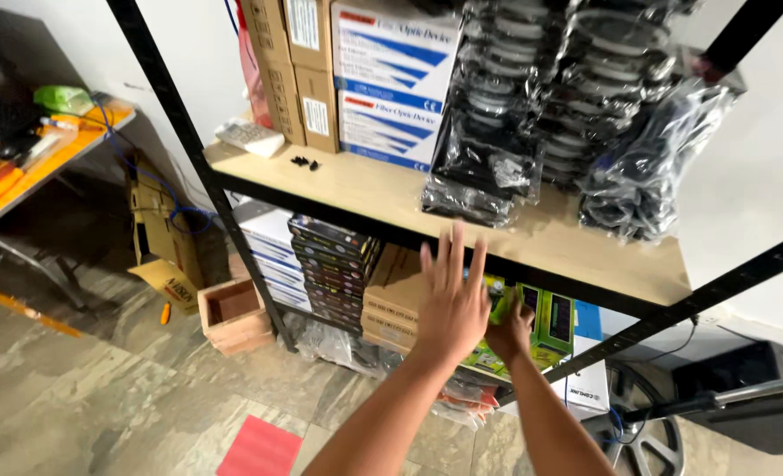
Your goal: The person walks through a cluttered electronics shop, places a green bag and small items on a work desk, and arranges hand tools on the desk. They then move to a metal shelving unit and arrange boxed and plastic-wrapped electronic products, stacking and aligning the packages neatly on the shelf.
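A black-framed shelf unit (532,231) is standing against the wall, bagged black cables (576,115) piling on its top board; below, green boxes (545,322) are still sitting stacked on the lower shelf; the right hand (508,330) is clenching around one, not yet lifting it out; the left hand (450,295) is hovering released, fingers spread.

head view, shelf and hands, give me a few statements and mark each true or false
1. The left hand is spread open, fingers up, in front of the shelf edge. True.
2. The right hand grips a green box under the shelf. True.
3. The bagged black cables lie on the floor. False: they are stacked on the shelf.
4. The small wooden crate sits on the orange table. False: it stands on the floor by the shelf leg.
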Demonstrator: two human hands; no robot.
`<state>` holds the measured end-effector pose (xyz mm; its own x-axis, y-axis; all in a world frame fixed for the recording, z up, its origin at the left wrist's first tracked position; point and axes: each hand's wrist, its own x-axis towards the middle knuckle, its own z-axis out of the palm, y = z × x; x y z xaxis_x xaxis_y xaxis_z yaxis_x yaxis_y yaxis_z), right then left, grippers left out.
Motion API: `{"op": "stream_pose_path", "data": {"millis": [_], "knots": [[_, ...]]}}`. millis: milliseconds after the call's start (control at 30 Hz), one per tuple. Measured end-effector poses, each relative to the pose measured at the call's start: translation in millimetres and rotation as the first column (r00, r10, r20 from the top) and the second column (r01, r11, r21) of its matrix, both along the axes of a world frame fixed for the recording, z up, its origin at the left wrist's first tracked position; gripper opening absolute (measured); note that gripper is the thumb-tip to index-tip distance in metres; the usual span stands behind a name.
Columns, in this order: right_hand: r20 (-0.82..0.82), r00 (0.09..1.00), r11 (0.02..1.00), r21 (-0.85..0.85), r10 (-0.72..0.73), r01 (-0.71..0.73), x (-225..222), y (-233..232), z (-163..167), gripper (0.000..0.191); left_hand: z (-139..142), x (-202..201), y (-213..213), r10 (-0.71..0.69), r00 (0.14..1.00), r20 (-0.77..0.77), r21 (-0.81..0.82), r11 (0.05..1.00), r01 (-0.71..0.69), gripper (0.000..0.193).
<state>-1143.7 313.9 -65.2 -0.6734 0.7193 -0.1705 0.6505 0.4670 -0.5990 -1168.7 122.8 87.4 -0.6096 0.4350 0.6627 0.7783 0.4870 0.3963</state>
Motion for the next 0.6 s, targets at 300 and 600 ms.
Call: {"op": "stream_pose_path", "data": {"millis": [300,600], "knots": [[0.010,0.999,0.984,0.173,-0.035,0.033,1,-39,-14,0.102,-196,24,-58,0.300,0.797,0.525,-0.441,0.896,-0.047,0.078],[-0.293,0.954,0.971,-0.206,0.059,-0.124,6,47,-72,0.092,-262,-61,16,-0.404,-0.072,0.912,0.322,0.814,-0.484,0.093]]}}
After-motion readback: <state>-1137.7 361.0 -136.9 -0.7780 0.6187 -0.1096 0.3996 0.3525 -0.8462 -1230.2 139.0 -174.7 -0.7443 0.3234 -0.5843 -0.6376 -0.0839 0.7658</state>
